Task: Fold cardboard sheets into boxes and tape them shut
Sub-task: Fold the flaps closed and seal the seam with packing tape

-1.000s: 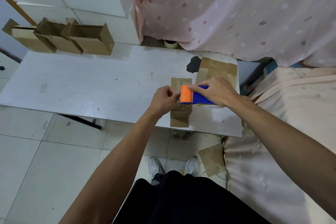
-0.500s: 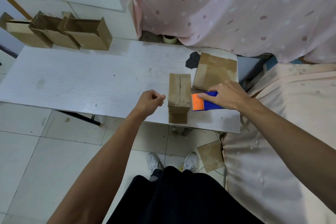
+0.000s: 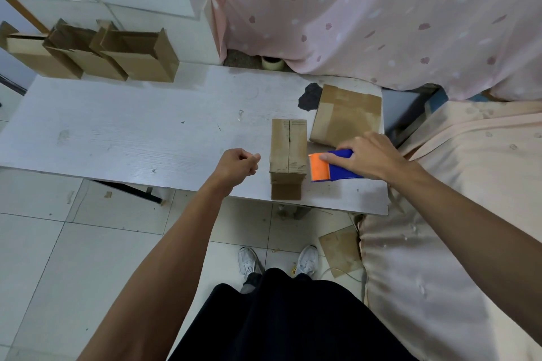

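So the small brown cardboard box (image 3: 289, 152) was parked near the front edge of the scuffed white table (image 3: 117, 132), toward its right end, top flaps folded shut along a centre seam. Whether clear tape was laid over that seam couldn't really be made out, though a sheen was sort of visible. Just right of it, the blue and orange tape dispenser (image 3: 331, 167) was gripped from above by the right hand (image 3: 369, 157), fingers wrapped over its body, forefinger laid on the orange end. The left hand (image 3: 236, 165) was held just left of the box, apart from it, fingers curled in loosely with nothing seen in them.

Progress-wise, this box was judged about finished. A flat brown cardboard sheet (image 3: 347, 114) was left behind it, not yet folded. Three open-topped brown boxes (image 3: 96, 53) were lined up at the far left corner, the leftmost cut off by the frame. A pale tape roll (image 3: 272, 62) was half hidden under the pink spotted curtain (image 3: 366, 9).
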